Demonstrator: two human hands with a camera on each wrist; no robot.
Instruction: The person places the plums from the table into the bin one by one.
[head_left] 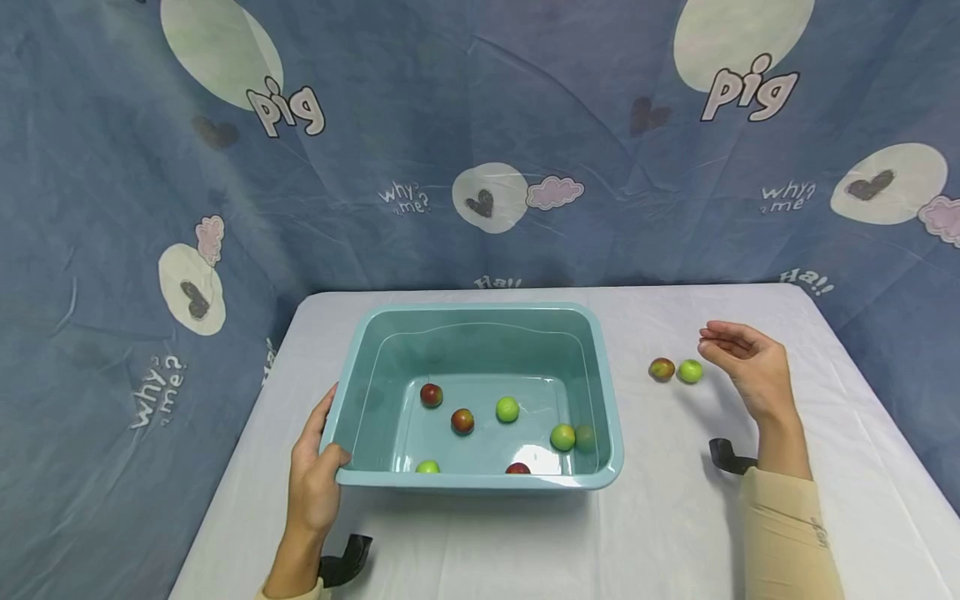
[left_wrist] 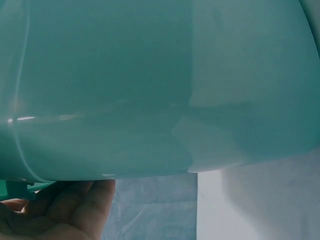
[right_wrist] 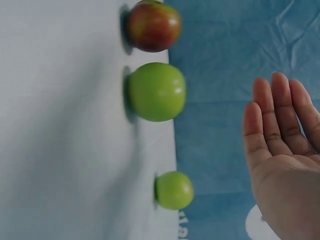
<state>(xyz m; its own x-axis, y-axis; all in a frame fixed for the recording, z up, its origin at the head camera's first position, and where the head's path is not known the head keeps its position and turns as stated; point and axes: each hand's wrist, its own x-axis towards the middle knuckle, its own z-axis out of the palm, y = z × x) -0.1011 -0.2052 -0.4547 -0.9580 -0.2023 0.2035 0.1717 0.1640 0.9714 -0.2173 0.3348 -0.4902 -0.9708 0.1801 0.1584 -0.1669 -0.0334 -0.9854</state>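
Note:
A teal plastic basin point(head_left: 472, 481) stands on the table, several red and green apples on its floor, among them a red apple point(head_left: 462, 422) and a green apple point(head_left: 507, 409). My left hand point(head_left: 313, 483) grips the basin's left rim, thumb over the edge; in the left wrist view the basin wall hides much of it. Over the table to the right hovers my right hand point(head_left: 750, 371), fingers nearly straight and holding nothing. Below and left of it lie a red-green apple point(head_left: 662, 369) and a green apple point(head_left: 690, 371). Another green apple point(right_wrist: 174, 190) shows only in the right wrist view.
White cloth point(head_left: 660, 533) covers the table. Behind and beside it hangs a blue printed curtain point(head_left: 375, 233). Black curved pieces point(head_left: 729, 457) sit at both wrists. The near basin wall partly hides two apples inside.

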